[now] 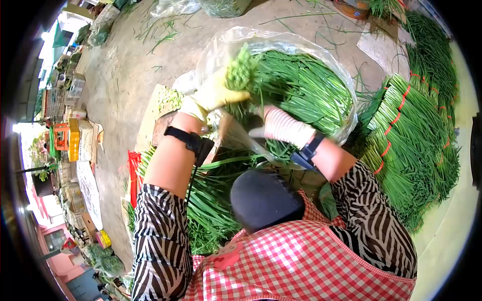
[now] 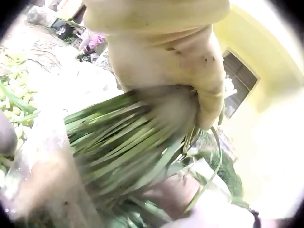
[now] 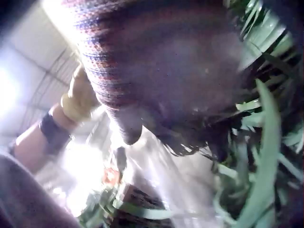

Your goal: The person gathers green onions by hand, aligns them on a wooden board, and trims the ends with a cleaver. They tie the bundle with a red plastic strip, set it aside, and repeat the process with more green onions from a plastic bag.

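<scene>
My left hand (image 1: 213, 94), in a yellow glove, grips a bunch of garlic chives (image 1: 242, 67) by its stem end, over the left side of a clear plastic bag (image 1: 212, 57). In the left wrist view, the bunch's flat green leaves (image 2: 126, 137) fan out below the glove. The bag holds many more loose chives (image 1: 309, 83). My right hand (image 1: 287, 125), in a striped knit glove with a grey palm, is at the bag's near edge, close to the hanging leaves. It is blurred, and I cannot tell whether its fingers close round any leaves.
At the right lie large bundles of chives (image 1: 401, 140) tied with red bands. More chives (image 1: 211, 215) lie close to the person, left of a dark rounded shape (image 1: 266, 200). Pale cut stem ends (image 1: 169, 99) and red ties (image 1: 134, 173) are at the left. Crates (image 1: 75, 138) stand farther off.
</scene>
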A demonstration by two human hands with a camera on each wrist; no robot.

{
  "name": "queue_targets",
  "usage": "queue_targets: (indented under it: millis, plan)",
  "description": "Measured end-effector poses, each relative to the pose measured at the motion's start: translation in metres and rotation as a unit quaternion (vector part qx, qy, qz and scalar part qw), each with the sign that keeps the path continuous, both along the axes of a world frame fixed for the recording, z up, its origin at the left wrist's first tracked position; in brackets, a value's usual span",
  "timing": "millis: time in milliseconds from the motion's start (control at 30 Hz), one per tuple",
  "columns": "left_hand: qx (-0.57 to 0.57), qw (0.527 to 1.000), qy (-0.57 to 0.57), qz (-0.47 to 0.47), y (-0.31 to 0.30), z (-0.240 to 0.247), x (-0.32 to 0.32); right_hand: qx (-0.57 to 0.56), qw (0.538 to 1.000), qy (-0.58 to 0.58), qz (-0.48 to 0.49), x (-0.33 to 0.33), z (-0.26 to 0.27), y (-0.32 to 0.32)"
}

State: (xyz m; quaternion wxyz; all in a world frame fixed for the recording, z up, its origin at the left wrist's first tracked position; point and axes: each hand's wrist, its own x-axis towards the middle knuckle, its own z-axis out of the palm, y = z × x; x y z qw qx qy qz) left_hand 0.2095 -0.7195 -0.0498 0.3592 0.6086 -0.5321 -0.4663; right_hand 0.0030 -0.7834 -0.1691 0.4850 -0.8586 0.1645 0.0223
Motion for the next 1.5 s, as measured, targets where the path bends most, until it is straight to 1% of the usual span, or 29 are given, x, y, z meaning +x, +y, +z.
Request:
queue_targets:
  millis: [33,100,167,200,233,300,367,500,567,600,633,700,733,767,833,867,967,1000,1033,1067,1100,1167,1233,1267,1300,1333,1433,1467,1500]
  plan:
    - [0.032,0.995,0.031,0.087,0.004,0.006,0.004,-0.127,0.991,-0.024,0.047,-0.004,-0.004,0.009]
    - [-0.001,0.994,0.051,0.097,0.01,0.025,0.028,-0.173,0.963,0.125,0.164,-0.009,-0.033,0.017]
    - [-0.082,0.981,0.094,0.15,0.028,0.058,0.034,-0.427,0.868,0.001,0.253,-0.049,-0.088,0.023]
    - [-0.131,0.969,0.128,0.163,0.037,0.069,0.047,-0.286,0.936,-0.1,0.181,-0.061,-0.131,0.021]
    - [-0.182,0.954,0.159,0.178,0.05,0.081,0.059,-0.34,0.913,0.006,0.225,-0.054,-0.09,0.017]
    - [-0.246,0.93,0.191,0.195,0.082,0.117,0.065,-0.157,0.969,0.034,0.189,-0.059,-0.033,0.0]
    - [-0.293,0.908,0.248,0.166,0.12,0.148,0.082,0.002,0.997,0.069,0.04,-0.055,0.011,-0.019]
    - [-0.383,0.87,0.238,0.201,0.22,0.185,0.089,-0.143,0.963,-0.133,-0.185,-0.017,0.099,-0.046]
    - [-0.389,0.853,0.252,0.243,0.274,0.184,0.085,0.037,0.966,-0.222,-0.126,0.02,0.156,-0.031]
    - [-0.397,0.839,0.226,0.294,0.3,0.179,0.079,0.067,0.964,-0.252,-0.057,0.039,0.183,-0.004]
    - [-0.416,0.821,0.287,0.265,0.32,0.176,0.076,0.062,0.955,-0.291,0.001,0.048,0.235,0.039]
    - [-0.395,0.8,0.286,0.349,0.356,0.172,0.044,0.084,0.93,-0.319,0.16,0.092,0.262,0.109]
    - [-0.393,0.786,0.307,0.366,0.373,0.169,0.031,-0.016,0.941,-0.265,0.21,0.111,0.277,0.142]
    - [-0.393,0.771,0.328,0.379,0.389,0.169,0.016,-0.013,0.927,-0.282,0.246,0.124,0.28,0.185]
    - [-0.429,0.73,0.335,0.415,0.417,0.169,-0.009,0.054,0.928,-0.154,0.335,0.089,0.349,0.278]
    - [-0.461,0.701,0.371,0.397,0.389,0.16,0.041,0.095,0.921,-0.196,0.323,0.171,0.293,0.271]
    - [-0.51,0.632,0.402,0.422,0.447,0.156,0.031,-0.071,0.887,-0.298,0.345,0.204,0.261,0.344]
    - [-0.506,0.617,0.408,0.443,0.465,0.147,0.026,-0.182,0.894,-0.203,0.356,0.182,0.304,0.367]
    - [-0.499,0.602,0.418,0.463,0.478,0.134,0.022,-0.157,0.928,-0.139,0.308,0.169,0.321,0.385]
    - [-0.479,0.623,0.394,0.477,0.489,0.127,0.005,-0.127,0.933,-0.133,0.31,0.18,0.305,0.397]
    - [-0.433,0.657,0.488,0.378,0.383,0.065,0.047,-0.124,0.954,-0.113,0.25,0.241,0.236,0.298]
    - [-0.388,0.699,0.43,0.42,0.39,-0.005,0.051,-0.162,0.933,-0.085,0.31,0.291,0.197,0.308]
    - [-0.379,0.626,0.554,0.397,0.396,-0.036,0.041,-0.208,0.859,0.0,0.468,0.29,0.199,0.337]
    - [-0.316,0.566,0.632,0.425,0.408,-0.035,0.036,-0.277,0.857,0.123,0.416,0.281,0.206,0.351]
    - [-0.249,0.497,0.701,0.447,0.417,-0.038,0.031,-0.237,0.849,0.111,0.46,0.274,0.207,0.356]
    - [-0.235,0.497,0.694,0.465,0.376,-0.083,0.049,-0.23,0.851,0.141,0.451,0.288,0.174,0.316]
    - [-0.174,0.515,0.743,0.39,0.383,-0.122,0.039,-0.187,0.845,0.2,0.458,0.291,0.131,0.312]
    - [-0.16,0.549,0.714,0.403,0.382,-0.131,0.03,-0.09,0.843,0.247,0.47,0.287,0.107,0.305]
    - [-0.108,0.54,0.76,0.345,0.385,-0.153,0.023,0.007,0.83,0.294,0.475,0.278,0.088,0.299]
